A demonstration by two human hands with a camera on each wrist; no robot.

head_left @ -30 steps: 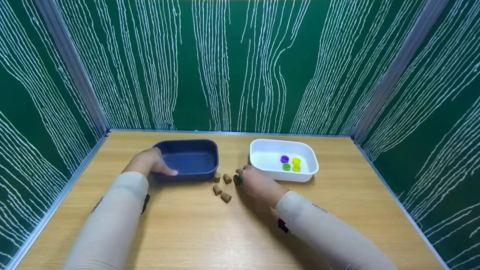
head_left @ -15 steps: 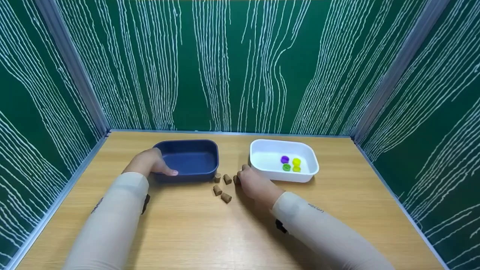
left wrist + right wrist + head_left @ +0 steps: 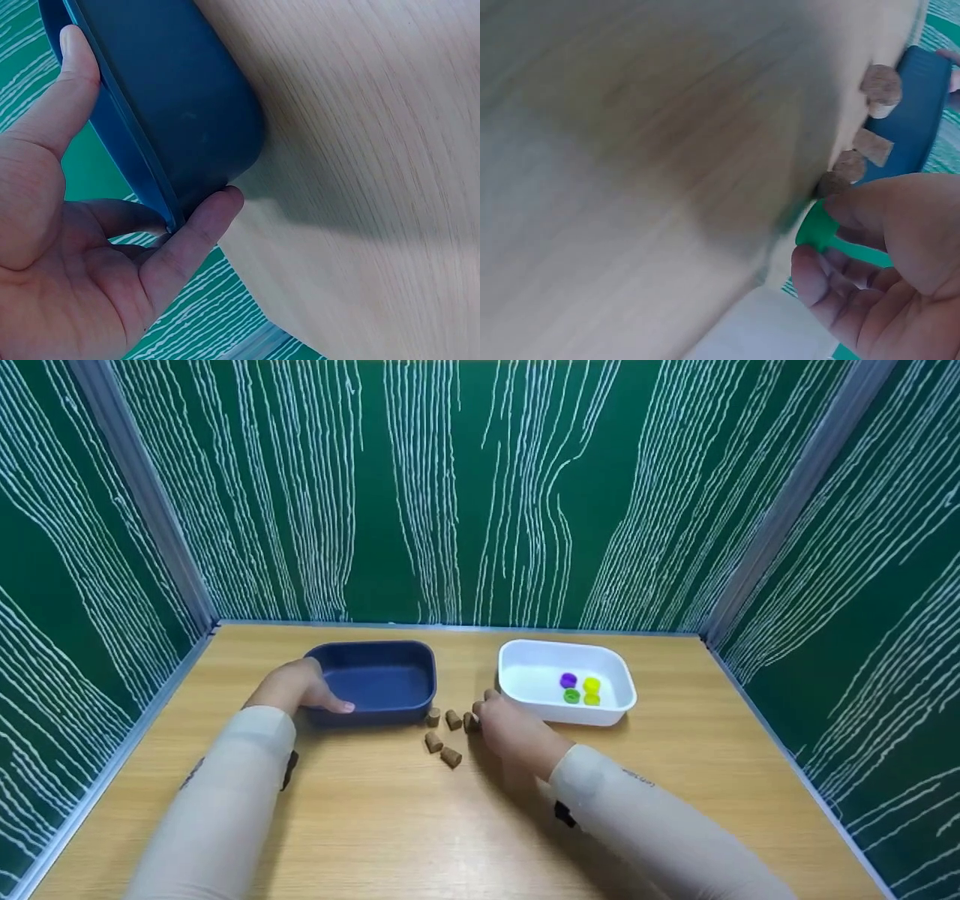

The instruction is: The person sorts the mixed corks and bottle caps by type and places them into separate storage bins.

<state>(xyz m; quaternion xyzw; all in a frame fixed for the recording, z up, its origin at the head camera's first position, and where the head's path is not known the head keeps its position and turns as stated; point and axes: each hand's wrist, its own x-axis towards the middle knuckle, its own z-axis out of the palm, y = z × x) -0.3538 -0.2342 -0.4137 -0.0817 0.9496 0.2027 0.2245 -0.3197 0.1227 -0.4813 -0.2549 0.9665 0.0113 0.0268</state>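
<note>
My left hand (image 3: pixel 296 686) grips the left end of a dark blue plastic container (image 3: pixel 382 679), thumb over the rim. In the left wrist view the fingers (image 3: pixel 214 214) press its outer side. At the front left corner of a white container (image 3: pixel 517 690), my right hand (image 3: pixel 521 733) pinches a small green cap (image 3: pixel 817 226), plain in the right wrist view and hidden in the head view. One cork (image 3: pixel 470 723) lies right by those fingertips. Several other corks (image 3: pixel 451 757) are scattered between the two containers.
Inside the white container lie a purple cap (image 3: pixel 568 680), a green cap (image 3: pixel 572 696) and two yellow caps (image 3: pixel 592 685). A wooden table (image 3: pixel 420 832) carries everything. Green walls (image 3: pixel 420 510) with white lines enclose its back and sides.
A bit of green showed under the right fingertips one second ago and is now covered in the head view. The right hand has barely shifted; the left hand stays on the blue container.
</note>
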